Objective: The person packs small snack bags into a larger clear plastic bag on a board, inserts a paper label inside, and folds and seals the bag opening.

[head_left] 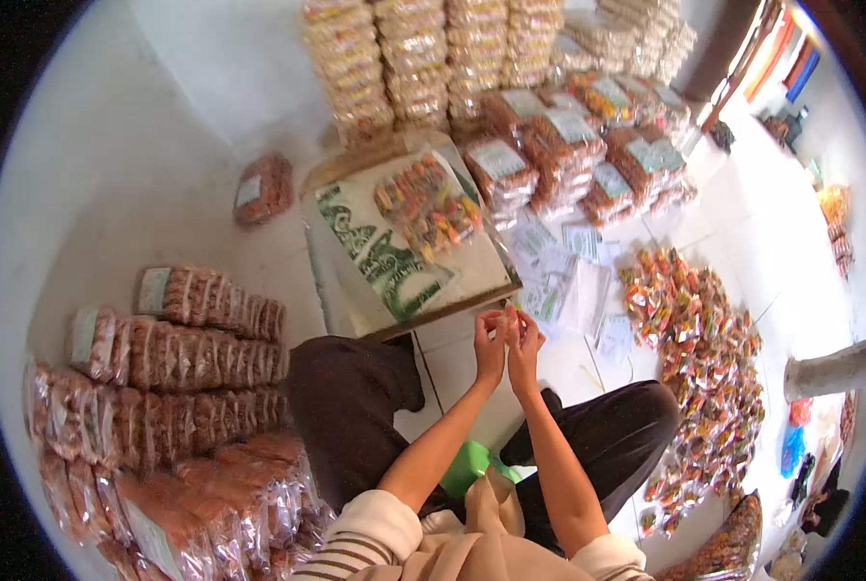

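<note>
Between my knees, my left hand (490, 339) and my right hand (524, 341) meet with fingers pinched together. Whatever they hold is too small to make out; a speck of yellow-green shows at the fingertips. Just beyond them stands a low board-topped table (477, 266). On it lies a clear plastic bag with green print (375, 254), and several small wrapped snack packets (428, 205) are spread over its right part. To the right of my hands, printed paper labels and clear plastic sleeves (583, 295) lie on the tiled floor.
A large heap of small wrapped packets (699, 373) covers the floor at right. Stacked bags of brown snacks (181, 353) stand at left, and labelled packs (564, 145) behind the table. Tall stacks of pale packs (414, 63) line the wall. A green object (467, 467) lies by my lap.
</note>
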`<state>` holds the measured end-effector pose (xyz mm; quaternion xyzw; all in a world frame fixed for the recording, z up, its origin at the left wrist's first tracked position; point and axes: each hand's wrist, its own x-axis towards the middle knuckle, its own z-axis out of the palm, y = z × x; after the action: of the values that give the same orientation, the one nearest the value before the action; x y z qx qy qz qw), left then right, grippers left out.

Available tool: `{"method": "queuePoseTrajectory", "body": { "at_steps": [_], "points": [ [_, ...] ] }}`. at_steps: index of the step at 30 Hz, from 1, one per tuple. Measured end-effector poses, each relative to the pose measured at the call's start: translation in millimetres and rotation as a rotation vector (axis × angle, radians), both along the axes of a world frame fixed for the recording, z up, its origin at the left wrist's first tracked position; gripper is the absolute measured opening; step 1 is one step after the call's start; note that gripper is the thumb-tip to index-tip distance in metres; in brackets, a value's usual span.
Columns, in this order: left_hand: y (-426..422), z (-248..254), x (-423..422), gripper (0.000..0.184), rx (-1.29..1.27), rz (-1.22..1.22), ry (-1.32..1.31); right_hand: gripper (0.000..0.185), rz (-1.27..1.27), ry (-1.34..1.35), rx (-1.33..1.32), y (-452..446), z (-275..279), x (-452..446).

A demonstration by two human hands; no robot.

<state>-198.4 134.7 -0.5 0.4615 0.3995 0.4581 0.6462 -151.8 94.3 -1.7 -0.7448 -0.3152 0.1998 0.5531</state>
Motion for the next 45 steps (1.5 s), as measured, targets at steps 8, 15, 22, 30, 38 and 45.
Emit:
{"method": "queuePoseTrajectory", "body": {
  "at_steps": [8,15,22,30,38,45],
  "points": [
    [40,49,-34,0.021,0.021,-0.045,-0.307,0.051,0.21,0.005,0.152,17,53,-10],
    [52,19,-35,0.038,0.469,0.356,0.643,0.032,-0.083,0.873,0.349,35,7,15],
    [98,3,-26,0.028,0.473,0.453,0.712,0.025,0.046,1.278,0.399,80,-7,8],
    [90,3,-51,0.018,0.484,0.202,0.619,0.035,0.2,0.207,0.095,102,10,-19],
    [79,-13,-80,0.014,0.545,0.152,0.406,0.036,0.098,-0.337,0.198,112,5,-35],
    [188,-30,-47,0.052,-0.128,0.377,0.414,0.027,0.099,-0.32,0.181,114,4,-37]
  ]
}}
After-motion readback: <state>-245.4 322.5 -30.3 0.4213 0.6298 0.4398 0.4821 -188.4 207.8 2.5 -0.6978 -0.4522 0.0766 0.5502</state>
